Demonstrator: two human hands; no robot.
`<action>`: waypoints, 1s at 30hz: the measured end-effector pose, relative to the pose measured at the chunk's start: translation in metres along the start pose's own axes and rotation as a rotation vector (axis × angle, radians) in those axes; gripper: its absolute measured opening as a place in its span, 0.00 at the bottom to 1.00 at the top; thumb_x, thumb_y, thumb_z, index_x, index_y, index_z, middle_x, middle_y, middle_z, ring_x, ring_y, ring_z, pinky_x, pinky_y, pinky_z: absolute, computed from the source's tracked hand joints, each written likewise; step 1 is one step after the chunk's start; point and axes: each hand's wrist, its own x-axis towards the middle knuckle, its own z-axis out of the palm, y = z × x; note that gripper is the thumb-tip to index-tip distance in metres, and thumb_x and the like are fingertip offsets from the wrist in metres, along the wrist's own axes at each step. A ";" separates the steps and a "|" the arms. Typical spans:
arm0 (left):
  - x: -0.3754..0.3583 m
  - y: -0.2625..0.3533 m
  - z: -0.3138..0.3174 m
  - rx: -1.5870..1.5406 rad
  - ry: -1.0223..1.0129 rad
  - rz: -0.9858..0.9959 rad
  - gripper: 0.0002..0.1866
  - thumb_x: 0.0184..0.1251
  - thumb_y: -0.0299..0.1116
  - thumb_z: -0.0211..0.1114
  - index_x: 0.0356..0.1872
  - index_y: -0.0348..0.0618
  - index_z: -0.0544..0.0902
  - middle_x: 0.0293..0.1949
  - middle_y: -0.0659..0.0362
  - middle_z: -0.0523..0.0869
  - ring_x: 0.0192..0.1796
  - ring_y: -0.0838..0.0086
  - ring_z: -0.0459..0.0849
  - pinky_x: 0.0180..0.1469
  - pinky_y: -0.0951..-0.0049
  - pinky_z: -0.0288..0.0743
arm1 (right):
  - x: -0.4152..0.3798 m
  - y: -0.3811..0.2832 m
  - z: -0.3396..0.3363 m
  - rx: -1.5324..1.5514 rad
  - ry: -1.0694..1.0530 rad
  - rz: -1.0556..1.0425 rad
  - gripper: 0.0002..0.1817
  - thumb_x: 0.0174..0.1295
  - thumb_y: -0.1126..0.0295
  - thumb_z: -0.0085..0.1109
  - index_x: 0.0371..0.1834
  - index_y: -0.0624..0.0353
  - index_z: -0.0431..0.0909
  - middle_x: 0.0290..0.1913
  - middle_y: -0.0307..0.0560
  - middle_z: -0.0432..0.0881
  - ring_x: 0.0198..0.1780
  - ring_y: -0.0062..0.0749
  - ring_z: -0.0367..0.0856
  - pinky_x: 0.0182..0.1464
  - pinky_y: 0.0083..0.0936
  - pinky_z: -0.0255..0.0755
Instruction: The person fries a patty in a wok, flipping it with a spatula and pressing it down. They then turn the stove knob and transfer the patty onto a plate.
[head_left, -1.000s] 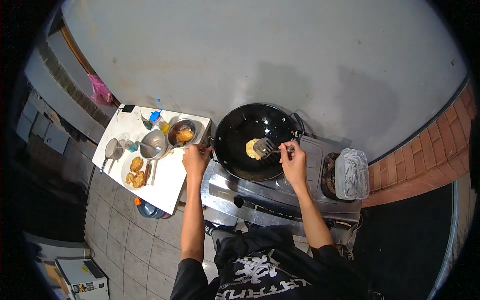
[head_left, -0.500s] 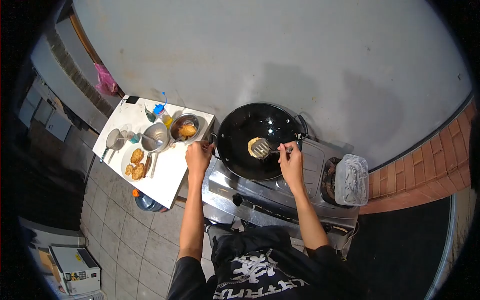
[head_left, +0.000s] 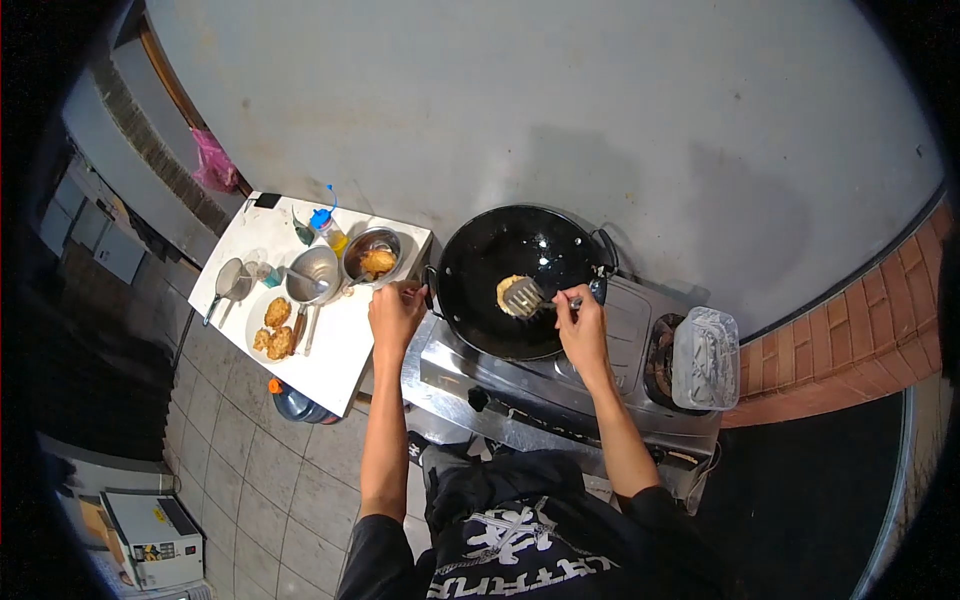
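A black wok (head_left: 500, 245) sits on the steel stove (head_left: 490, 380). My right hand (head_left: 583, 322) is closed on the handle of a slotted spatula (head_left: 524, 298), whose head rests over a pale fried piece (head_left: 506, 292) in the wok. At the wok's left handle (head_left: 431, 290) is my left hand (head_left: 397, 308), fingers pinched together; whether it grips the handle is too small to tell.
On the white table (head_left: 340, 370) at the left are a metal bowl with fried food (head_left: 377, 262), another bowl (head_left: 312, 274), a plate of fried pieces (head_left: 257, 340), an oil bottle (head_left: 328, 230) and a strainer (head_left: 229, 276). A plastic container (head_left: 706, 360) stands at the stove's right end.
The view has shifted very slightly. Both hands, the spatula and the piece in the wok look almost the same as before.
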 end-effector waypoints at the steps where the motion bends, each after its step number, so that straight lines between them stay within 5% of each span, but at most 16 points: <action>1: 0.000 -0.001 -0.003 0.002 0.016 -0.004 0.13 0.58 0.38 0.71 0.35 0.38 0.88 0.29 0.51 0.87 0.30 0.60 0.87 0.35 0.65 0.77 | 0.000 0.001 -0.001 -0.004 0.058 -0.052 0.08 0.66 0.72 0.57 0.34 0.66 0.72 0.21 0.54 0.78 0.21 0.37 0.80 0.25 0.31 0.68; 2: 0.001 -0.005 -0.005 0.003 0.019 -0.006 0.13 0.58 0.38 0.71 0.35 0.38 0.88 0.29 0.51 0.87 0.30 0.60 0.87 0.35 0.65 0.77 | 0.001 -0.003 -0.006 0.003 0.042 -0.009 0.07 0.68 0.73 0.54 0.35 0.67 0.72 0.27 0.45 0.83 0.20 0.21 0.77 0.22 0.21 0.67; 10: -0.007 -0.010 -0.020 -0.124 0.072 -0.031 0.12 0.57 0.38 0.72 0.34 0.38 0.88 0.26 0.51 0.87 0.27 0.64 0.86 0.34 0.67 0.76 | 0.003 0.001 0.001 0.060 -0.001 0.010 0.07 0.68 0.73 0.55 0.35 0.66 0.72 0.28 0.45 0.83 0.19 0.19 0.75 0.22 0.20 0.68; 11: -0.009 -0.011 -0.022 -0.122 0.075 -0.032 0.12 0.57 0.38 0.72 0.34 0.38 0.88 0.26 0.51 0.87 0.27 0.64 0.86 0.34 0.67 0.76 | 0.003 -0.001 -0.001 0.089 0.035 0.049 0.08 0.67 0.71 0.56 0.34 0.66 0.72 0.22 0.51 0.82 0.21 0.33 0.82 0.24 0.29 0.71; 12: -0.011 -0.011 -0.025 -0.138 0.073 -0.036 0.13 0.58 0.38 0.72 0.34 0.37 0.88 0.27 0.50 0.87 0.27 0.65 0.86 0.34 0.68 0.77 | 0.004 -0.004 -0.004 0.043 0.065 0.059 0.08 0.67 0.71 0.56 0.34 0.66 0.73 0.22 0.51 0.82 0.21 0.33 0.82 0.24 0.29 0.71; 14: -0.013 -0.011 -0.029 -0.155 0.070 -0.042 0.13 0.58 0.38 0.72 0.35 0.36 0.88 0.28 0.50 0.88 0.27 0.66 0.86 0.34 0.69 0.77 | 0.005 -0.012 -0.007 0.038 0.071 0.068 0.07 0.69 0.73 0.53 0.34 0.65 0.73 0.28 0.46 0.83 0.20 0.19 0.75 0.22 0.19 0.68; 16: -0.016 -0.011 -0.033 -0.189 0.087 -0.049 0.14 0.58 0.37 0.72 0.36 0.34 0.87 0.29 0.50 0.88 0.28 0.67 0.87 0.34 0.70 0.77 | 0.006 -0.004 0.004 0.023 0.055 0.008 0.08 0.67 0.71 0.56 0.34 0.65 0.73 0.21 0.51 0.80 0.20 0.33 0.81 0.23 0.30 0.70; 26: -0.036 -0.015 -0.048 -0.244 0.126 -0.050 0.14 0.60 0.35 0.71 0.38 0.32 0.87 0.28 0.52 0.88 0.27 0.73 0.84 0.34 0.74 0.77 | 0.003 0.000 0.004 0.058 0.043 0.032 0.08 0.67 0.71 0.56 0.36 0.66 0.73 0.24 0.53 0.82 0.22 0.34 0.83 0.24 0.29 0.72; 28: -0.045 -0.014 -0.048 -0.344 0.090 -0.114 0.14 0.61 0.35 0.70 0.37 0.32 0.87 0.28 0.53 0.87 0.28 0.76 0.83 0.34 0.75 0.76 | 0.000 -0.001 0.003 0.060 -0.017 0.039 0.08 0.67 0.71 0.56 0.35 0.66 0.73 0.22 0.51 0.82 0.23 0.34 0.84 0.25 0.29 0.72; 30: -0.055 -0.019 -0.043 -0.356 0.082 -0.122 0.14 0.62 0.36 0.70 0.37 0.32 0.87 0.27 0.55 0.87 0.29 0.78 0.83 0.33 0.77 0.75 | -0.003 -0.009 -0.005 0.046 -0.010 0.059 0.06 0.69 0.73 0.53 0.35 0.65 0.74 0.26 0.43 0.81 0.21 0.18 0.76 0.23 0.18 0.67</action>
